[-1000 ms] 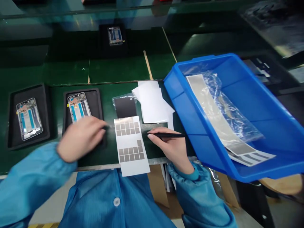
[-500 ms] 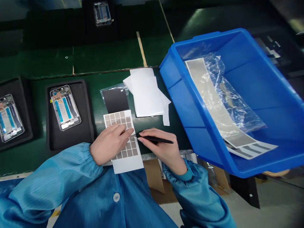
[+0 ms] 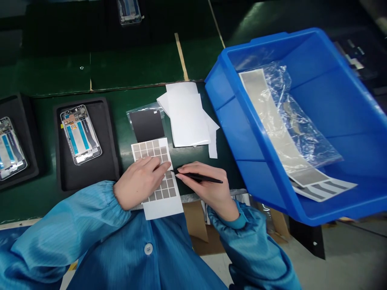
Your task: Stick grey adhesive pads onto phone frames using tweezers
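A white sheet of small grey square stickers (image 3: 157,177) lies at the near edge of the green bench. My left hand (image 3: 137,181) rests flat on it, fingers spread over the squares and pressing the sheet down. My right hand (image 3: 207,187) pinches black tweezers (image 3: 198,177), whose tip touches the sheet's right edge beside my left fingertips. An open phone frame (image 3: 80,135) lies in a black tray (image 3: 105,161) to the left.
A dark sheet in a clear bag (image 3: 147,125) and a stack of white paper (image 3: 187,119) lie behind the sticker sheet. A tilted blue bin (image 3: 242,129) with backing strips and plastic film stands at the right. More phone trays sit at the left (image 3: 9,145) and far back (image 3: 129,11).
My left hand came from the phone tray onto the sticker sheet and now holds it down. The tweezers' tip moved to the sheet's edge. The view tipped downward.
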A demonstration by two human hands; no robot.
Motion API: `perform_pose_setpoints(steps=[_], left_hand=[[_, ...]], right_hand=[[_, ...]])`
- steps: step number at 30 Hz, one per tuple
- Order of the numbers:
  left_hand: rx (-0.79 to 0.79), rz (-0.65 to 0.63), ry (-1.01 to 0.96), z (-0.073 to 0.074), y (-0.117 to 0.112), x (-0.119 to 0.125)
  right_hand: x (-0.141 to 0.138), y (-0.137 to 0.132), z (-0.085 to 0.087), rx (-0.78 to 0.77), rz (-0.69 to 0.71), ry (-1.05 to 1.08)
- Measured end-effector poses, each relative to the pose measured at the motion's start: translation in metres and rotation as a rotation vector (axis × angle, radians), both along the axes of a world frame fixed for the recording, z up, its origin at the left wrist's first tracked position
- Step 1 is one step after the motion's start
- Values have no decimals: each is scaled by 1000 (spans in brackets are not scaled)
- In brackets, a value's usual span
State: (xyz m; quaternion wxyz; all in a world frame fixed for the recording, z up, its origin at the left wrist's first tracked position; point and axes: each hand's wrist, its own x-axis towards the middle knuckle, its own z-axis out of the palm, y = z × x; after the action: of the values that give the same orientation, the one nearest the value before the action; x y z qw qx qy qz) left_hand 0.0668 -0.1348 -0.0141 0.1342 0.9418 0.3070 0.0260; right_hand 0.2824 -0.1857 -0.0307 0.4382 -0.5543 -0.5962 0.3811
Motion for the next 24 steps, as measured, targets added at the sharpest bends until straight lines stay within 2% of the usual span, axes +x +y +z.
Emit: perform_pose_setpoints(steps=[6,8,11,14,17,20,24], left_hand=[[-3,2,36,0,0,2],[-67,31,8,5,1,0],[-242,145,-191,19,1,-11],[-416,282,-405,36,0,-26],[-517,313,-492,46,-1,-40],[-559,338,-537,49,-2,-53],[-560,446,-552,49,-2,-73]], right_hand=[[2,-1,8,-52,-58,58],[3,-1,13,-76,-114,75],[-1,-1,24,-64,-152,102],[-12,1,36,-52,-109,121],[-30,5,45,-53,-36,141],[-48,11,49,-60,4,167],[-69,18,49,-85,-18,161]])
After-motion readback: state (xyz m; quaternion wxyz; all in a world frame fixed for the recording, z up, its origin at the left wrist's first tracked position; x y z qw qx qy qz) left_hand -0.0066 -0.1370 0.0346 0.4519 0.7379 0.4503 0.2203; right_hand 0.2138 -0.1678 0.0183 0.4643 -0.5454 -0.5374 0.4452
